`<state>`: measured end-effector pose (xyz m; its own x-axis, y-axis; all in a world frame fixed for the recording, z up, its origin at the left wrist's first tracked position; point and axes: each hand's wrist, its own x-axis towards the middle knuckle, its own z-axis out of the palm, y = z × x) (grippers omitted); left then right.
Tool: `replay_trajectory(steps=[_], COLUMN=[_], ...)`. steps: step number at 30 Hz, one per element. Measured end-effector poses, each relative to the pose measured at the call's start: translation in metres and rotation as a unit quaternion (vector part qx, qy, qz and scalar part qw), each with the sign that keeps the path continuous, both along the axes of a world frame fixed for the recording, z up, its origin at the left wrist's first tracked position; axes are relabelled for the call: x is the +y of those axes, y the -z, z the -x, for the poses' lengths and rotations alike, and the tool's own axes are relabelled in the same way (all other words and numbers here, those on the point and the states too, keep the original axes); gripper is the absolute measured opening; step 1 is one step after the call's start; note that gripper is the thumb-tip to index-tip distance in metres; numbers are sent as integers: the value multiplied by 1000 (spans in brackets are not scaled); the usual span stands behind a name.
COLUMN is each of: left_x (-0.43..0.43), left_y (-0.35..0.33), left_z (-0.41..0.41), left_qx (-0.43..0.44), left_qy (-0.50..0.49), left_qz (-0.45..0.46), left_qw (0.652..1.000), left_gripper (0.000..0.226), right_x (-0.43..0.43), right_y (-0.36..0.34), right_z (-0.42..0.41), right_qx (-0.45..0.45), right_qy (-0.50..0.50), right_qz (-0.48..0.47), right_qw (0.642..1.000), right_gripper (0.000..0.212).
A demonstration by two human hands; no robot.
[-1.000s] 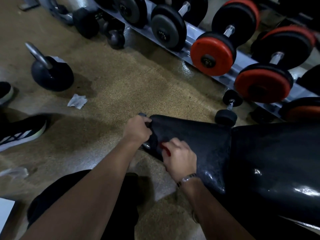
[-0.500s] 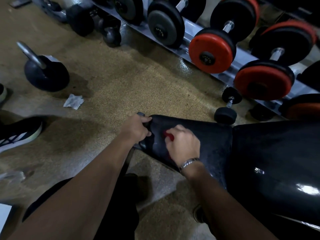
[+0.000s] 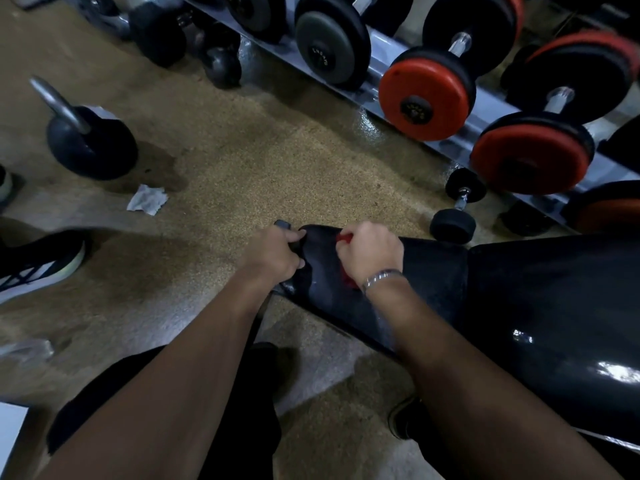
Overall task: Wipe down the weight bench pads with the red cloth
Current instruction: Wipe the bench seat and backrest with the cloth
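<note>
Seat pad (image 3: 415, 271): long axis runs rightward from your hands toward the back pad (image 3: 554, 306); your right hand (image 3: 370, 252), fisted on the red cloth (image 3: 346, 278), sits nearer that unwiped length, left hand (image 3: 277, 252) clamping the pad's narrow end.

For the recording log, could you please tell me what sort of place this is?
Most likely a gym's free-weights area: a rack of dumbbells runs along the far side, a kettlebell stands on the speckled floor, and a black padded weight bench fills the foreground.
</note>
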<state>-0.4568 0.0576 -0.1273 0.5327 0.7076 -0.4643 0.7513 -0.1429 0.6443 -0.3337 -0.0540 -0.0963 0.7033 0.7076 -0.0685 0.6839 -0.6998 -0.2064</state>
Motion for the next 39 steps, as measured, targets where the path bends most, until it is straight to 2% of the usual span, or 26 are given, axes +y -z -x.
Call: replay_trajectory(steps=[3, 7, 10, 14, 18, 21, 24, 26, 28, 33, 39], left_x=[-2, -1, -2, -5, -7, -5, -1, 0, -1, -10, -24], left_y=[0, -1, -2, -1, -4, -4, -3, -3, -4, -11, -15], left_z=[0, -2, -3, -1, 1, -1, -2, -2, -2, -1, -6], left_qx=[-4, 0, 6, 5, 15, 16, 1, -1, 5, 26, 70], left_qy=[-7, -3, 1, 19, 34, 35, 7, -5, -4, 13, 62], left_qz=[6, -1, -1, -22, -36, -33, -1, 23, 35, 15, -73], left_qw=[1000, 1000, 1000, 1000, 999, 999, 1000, 1000, 999, 999, 993], left_gripper=[64, 64, 63, 61, 59, 52, 49, 48, 51, 87, 85], right_x=[24, 31, 10, 14, 26, 2, -37, -61, -82, -121, -139], right_y=[1, -4, -7, -2, 3, 0, 2, 6, 13, 32, 35], right_z=[-8, 7, 5, -19, -6, 17, 44, 56, 63, 83, 88], right_qx=[11, 57, 47, 8, 14, 47, 26, 5, -10, -33, -27], right_qy=[27, -19, -61, -26, -24, -67, -148, -165, -155, -129, 34], right_qz=[9, 1, 1, 42, 26, -14, -26, -26, -33, -63, -134], right_qw=[1000, 998, 997, 999, 999, 997, 988, 986, 987, 989, 990], right_gripper=[14, 17, 17, 15, 18, 18, 18, 14, 10, 13, 24])
